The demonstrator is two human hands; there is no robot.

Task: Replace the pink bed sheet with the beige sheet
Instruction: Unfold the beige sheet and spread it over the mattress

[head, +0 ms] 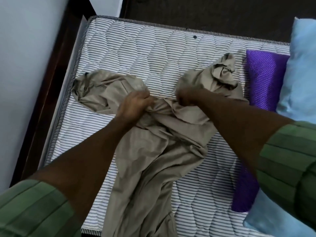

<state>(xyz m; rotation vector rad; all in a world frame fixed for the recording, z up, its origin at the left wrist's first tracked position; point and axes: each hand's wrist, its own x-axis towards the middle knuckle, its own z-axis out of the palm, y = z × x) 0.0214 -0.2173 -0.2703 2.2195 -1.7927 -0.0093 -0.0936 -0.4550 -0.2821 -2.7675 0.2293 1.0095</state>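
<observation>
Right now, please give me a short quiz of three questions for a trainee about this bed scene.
1. True or false: the beige sheet is spread flat over the mattress.
2. Which hands grip the sheet? A) left hand only B) right hand only C) both
3. Fill in: the purple item lies between the mattress top and the light ____ pillow.

Key: 1 false, it is bunched; 2 C; 3 blue.

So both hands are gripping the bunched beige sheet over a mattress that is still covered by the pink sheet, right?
Not quite. The head view shows both hands, left and right, gripping the bunched beige sheet, but the mattress is bare: striped quilting, no pink sheet on it.
</observation>
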